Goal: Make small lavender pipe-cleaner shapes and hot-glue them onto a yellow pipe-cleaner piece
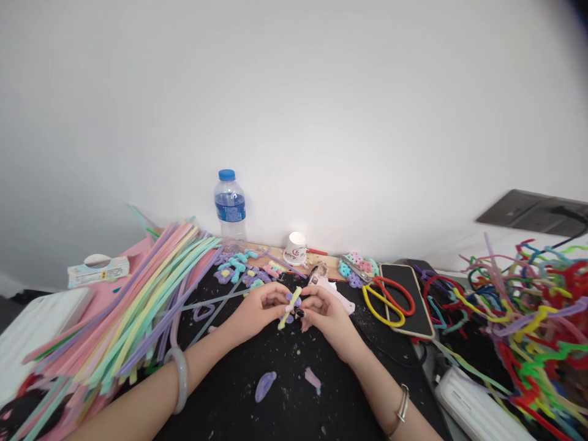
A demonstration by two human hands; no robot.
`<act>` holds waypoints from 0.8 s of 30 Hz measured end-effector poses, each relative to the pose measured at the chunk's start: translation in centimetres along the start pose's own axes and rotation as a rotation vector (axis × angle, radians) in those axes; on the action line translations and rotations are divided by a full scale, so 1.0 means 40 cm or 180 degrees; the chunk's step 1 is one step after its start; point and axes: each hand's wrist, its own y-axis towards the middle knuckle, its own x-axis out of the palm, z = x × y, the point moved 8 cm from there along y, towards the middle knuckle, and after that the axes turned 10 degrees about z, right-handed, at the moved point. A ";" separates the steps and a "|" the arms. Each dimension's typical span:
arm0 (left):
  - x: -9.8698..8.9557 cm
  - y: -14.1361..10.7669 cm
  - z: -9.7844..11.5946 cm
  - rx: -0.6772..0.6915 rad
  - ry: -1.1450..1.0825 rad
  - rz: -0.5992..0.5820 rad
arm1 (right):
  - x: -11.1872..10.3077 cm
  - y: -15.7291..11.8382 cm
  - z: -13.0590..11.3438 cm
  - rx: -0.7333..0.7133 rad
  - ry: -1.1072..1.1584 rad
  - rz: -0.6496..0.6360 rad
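Note:
Over the middle of a black work surface [229,380], my left hand [264,308] and my right hand [328,315] meet around a small pipe cleaner piece [295,297]. The piece has a pale yellow strand crossing a purple part. Fingertips of both hands pinch it from either side, and they partly hide it. A purple pipe cleaner loop [265,386] and a short pink pipe cleaner piece [313,380] lie nearer to me. Just behind my right hand is a pale pink flat item [333,291], partly covered by the fingers.
Long pastel pipe cleaners [151,306] are heaped at left; tangled bright ones [537,318] at right. Scissors [383,300] rest partly on a phone [413,306]. Along the wall stand a water bottle [230,208] and a paper cup [294,248], near finished pipe cleaner flowers [252,277].

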 end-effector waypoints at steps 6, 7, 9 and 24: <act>0.000 0.001 -0.002 -0.0008 0.0022 -0.0015 | -0.001 0.002 0.012 -0.0008 -0.0257 0.0006; 0.001 0.001 -0.002 -0.0007 0.0022 -0.0037 | 0.000 0.001 0.012 -0.0016 -0.0246 0.0010; 0.004 -0.001 -0.001 -0.0012 0.0001 -0.0081 | 0.002 -0.001 0.012 0.0000 -0.0203 0.0004; 0.008 -0.002 0.007 0.0019 0.0185 -0.0149 | 0.014 -0.008 -0.003 -0.0221 -0.0370 -0.0070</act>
